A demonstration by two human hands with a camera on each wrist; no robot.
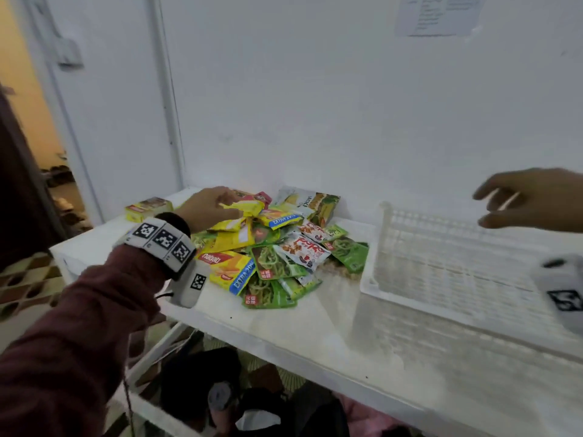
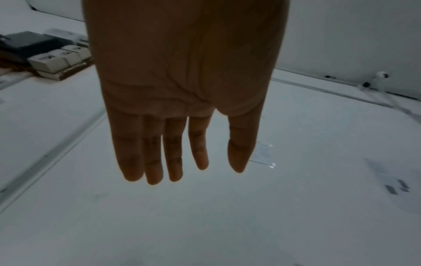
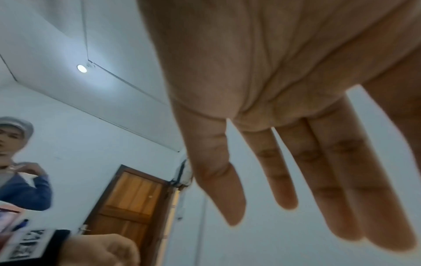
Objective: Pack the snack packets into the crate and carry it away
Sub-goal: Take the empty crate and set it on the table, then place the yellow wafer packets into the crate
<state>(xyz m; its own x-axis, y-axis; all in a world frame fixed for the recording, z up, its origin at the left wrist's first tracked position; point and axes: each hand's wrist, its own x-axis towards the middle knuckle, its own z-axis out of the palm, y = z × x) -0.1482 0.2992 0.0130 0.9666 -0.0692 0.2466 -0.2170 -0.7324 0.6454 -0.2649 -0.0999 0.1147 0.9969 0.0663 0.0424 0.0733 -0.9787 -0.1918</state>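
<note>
A heap of snack packets, yellow, green and white, lies on the white table. My left hand reaches over the heap's far side, its fingertips at a crumpled yellow packet. In the left wrist view the left hand has straight fingers and holds nothing. The white lattice crate stands to the right of the heap, and no packet shows inside it. My right hand hovers above the crate with its fingers spread. In the right wrist view the right hand shows a bare palm.
A small yellow box sits apart at the table's far left corner. Dark bags lie under the table. A doorway opens at the left. Another person stands near a wooden door.
</note>
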